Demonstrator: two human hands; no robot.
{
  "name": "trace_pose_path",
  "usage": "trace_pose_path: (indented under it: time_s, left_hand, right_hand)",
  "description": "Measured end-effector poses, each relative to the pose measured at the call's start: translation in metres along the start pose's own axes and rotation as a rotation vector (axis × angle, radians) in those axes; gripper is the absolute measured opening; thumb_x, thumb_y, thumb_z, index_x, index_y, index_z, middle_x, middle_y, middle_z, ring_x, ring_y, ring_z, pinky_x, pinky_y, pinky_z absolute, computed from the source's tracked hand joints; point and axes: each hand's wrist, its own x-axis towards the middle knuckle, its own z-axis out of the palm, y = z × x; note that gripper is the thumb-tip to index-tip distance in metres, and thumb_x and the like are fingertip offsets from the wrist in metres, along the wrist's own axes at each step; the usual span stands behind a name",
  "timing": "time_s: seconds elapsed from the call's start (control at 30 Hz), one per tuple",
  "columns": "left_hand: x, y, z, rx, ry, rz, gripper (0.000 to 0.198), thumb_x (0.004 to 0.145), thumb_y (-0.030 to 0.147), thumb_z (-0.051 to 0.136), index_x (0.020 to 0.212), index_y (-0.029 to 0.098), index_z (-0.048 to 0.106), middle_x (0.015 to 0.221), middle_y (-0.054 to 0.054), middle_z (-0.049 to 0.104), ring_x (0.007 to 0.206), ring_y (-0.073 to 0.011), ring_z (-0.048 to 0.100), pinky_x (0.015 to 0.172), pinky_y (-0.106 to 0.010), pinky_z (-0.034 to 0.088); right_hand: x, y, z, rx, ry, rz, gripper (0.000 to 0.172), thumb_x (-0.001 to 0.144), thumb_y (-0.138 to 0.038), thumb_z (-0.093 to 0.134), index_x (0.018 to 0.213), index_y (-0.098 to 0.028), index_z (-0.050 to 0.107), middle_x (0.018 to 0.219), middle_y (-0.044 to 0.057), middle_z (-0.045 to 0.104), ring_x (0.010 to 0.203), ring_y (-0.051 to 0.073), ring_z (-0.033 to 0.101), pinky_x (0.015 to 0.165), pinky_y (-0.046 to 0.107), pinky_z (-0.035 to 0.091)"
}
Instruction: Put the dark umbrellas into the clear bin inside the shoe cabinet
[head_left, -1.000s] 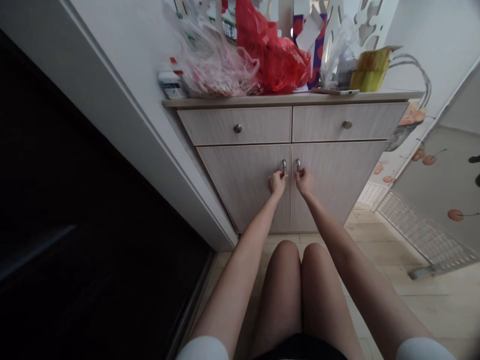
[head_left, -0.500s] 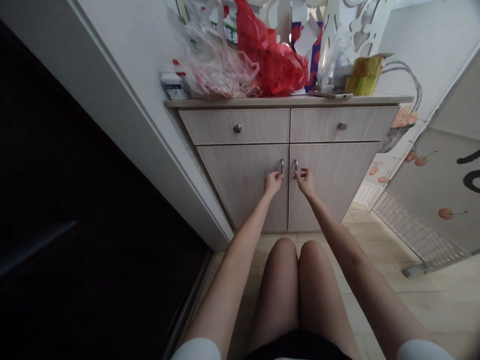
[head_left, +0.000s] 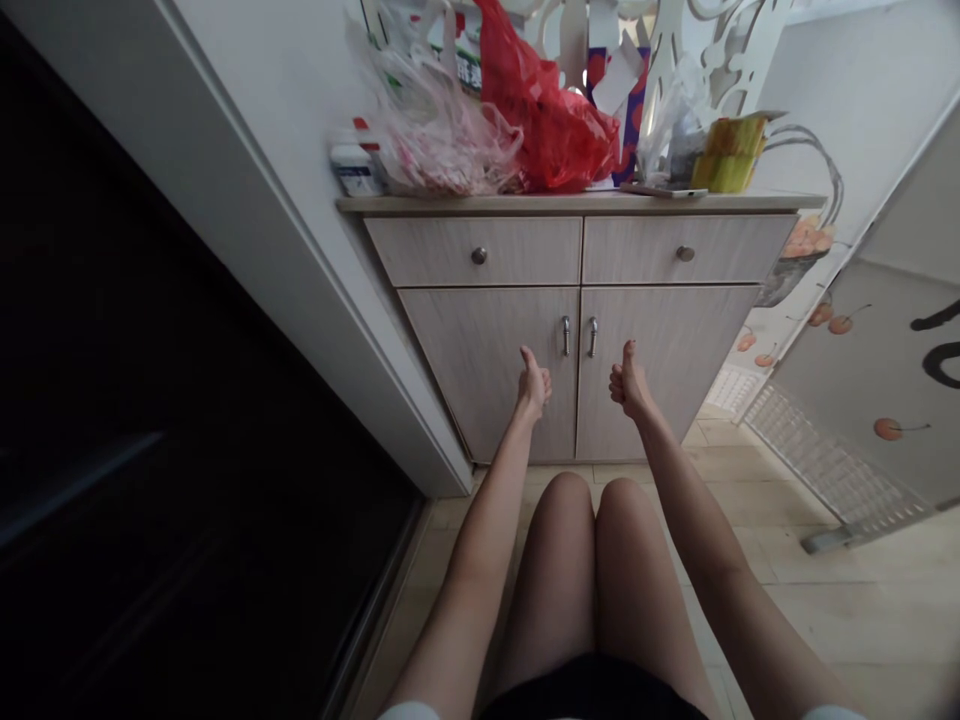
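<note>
Pointing thumbs (head_left: 530,363) upward near handles (head_left: 566,336)

Straight ahead of me now, and at my eleven o'clock it's the left door (head_left: 472,345), pale, greyish, finely streaked like wood grain, upright and closed flat! Over to my one o'clock, the right door (head_left: 686,345) matches it, closed too, just a thin dark line between the two. And there's shine: the left handle (head_left: 566,336), slim, silvery, vertical, sits at two o'clock on its door; the right handle (head_left: 592,337), same shape, stands at ten o'clock on its own, near its twin.
</note>
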Motion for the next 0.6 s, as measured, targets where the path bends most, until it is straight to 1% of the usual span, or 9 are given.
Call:
trace_pose_path:
  time_s: [0.1,0.2,0.3,0.4,0.5,0.57,0.6]
  left_hand:
    - [0.003,-0.001,0.004,0.046,0.041,-0.004,0.073,0.071,0.091,-0.011,0.051,0.025,0.014,0.044,0.004,0.012,0.037,-0.0086,0.015,0.040,-0.026,0.013]
    - [0.009,-0.007,0.008,0.094,0.082,-0.018,0.074,0.069,0.092,-0.011,0.051,0.025,0.015,0.043,0.003,0.014,0.037,-0.0096,0.019,0.040,-0.027,0.013]
    - [0.017,-0.015,0.009,0.157,0.102,-0.016,0.075,0.069,0.092,-0.012,0.051,0.026,0.019,0.042,0.002,0.019,0.037,-0.0116,0.026,0.040,-0.027,0.015]
    - [0.023,-0.023,0.008,0.203,0.101,0.019,0.077,0.072,0.090,-0.012,0.051,0.026,0.027,0.042,0.000,0.028,0.039,-0.0140,0.035,0.041,-0.028,0.020]
    - [0.030,-0.025,0.008,0.263,0.141,0.070,0.078,0.080,0.087,-0.003,0.053,0.025,0.037,0.046,-0.003,0.040,0.047,-0.0161,0.047,0.044,-0.028,0.028]
    - [0.036,-0.020,0.011,0.346,0.203,0.119,0.073,0.088,0.082,0.012,0.056,0.024,0.044,0.054,-0.005,0.051,0.056,-0.0177,0.055,0.051,-0.028,0.035]
    - [0.041,-0.017,0.014,0.395,0.237,0.158,0.068,0.091,0.077,0.023,0.060,0.023,0.049,0.061,-0.006,0.057,0.063,-0.0187,0.059,0.056,-0.028,0.039]
  right_hand:
    - [0.003,0.003,0.003,0.002,0.004,0.053,0.076,0.063,-0.103,0.027,0.060,-0.028,0.014,0.048,-0.011,0.012,0.038,0.006,0.011,0.035,0.023,0.009]
    - [0.006,0.010,0.004,-0.019,0.018,0.078,0.077,0.062,-0.104,0.026,0.060,-0.028,0.014,0.047,-0.011,0.013,0.038,0.006,0.012,0.034,0.023,0.010]
    - [0.010,0.016,0.002,-0.074,0.012,0.067,0.075,0.064,-0.103,0.022,0.061,-0.029,0.016,0.046,-0.010,0.015,0.037,0.008,0.015,0.033,0.024,0.013]
    - [0.017,0.023,-0.002,-0.135,0.032,0.029,0.072,0.068,-0.101,0.021,0.061,-0.029,0.021,0.046,-0.009,0.020,0.038,0.010,0.022,0.034,0.025,0.019]
    - [0.028,0.028,-0.004,-0.212,0.121,-0.059,0.069,0.075,-0.096,0.026,0.061,-0.028,0.029,0.049,-0.005,0.031,0.043,0.012,0.034,0.040,0.026,0.029]
    - [0.040,0.029,-0.002,-0.300,0.193,-0.198,0.065,0.079,-0.089,0.035,0.065,-0.026,0.038,0.057,-0.001,0.044,0.053,0.015,0.047,0.050,0.027,0.039]
    - [0.048,0.030,0.001,-0.356,0.231,-0.284,0.061,0.081,-0.084,0.040,0.069,-0.024,0.045,0.064,0.002,0.052,0.062,0.017,0.053,0.058,0.029,0.044]
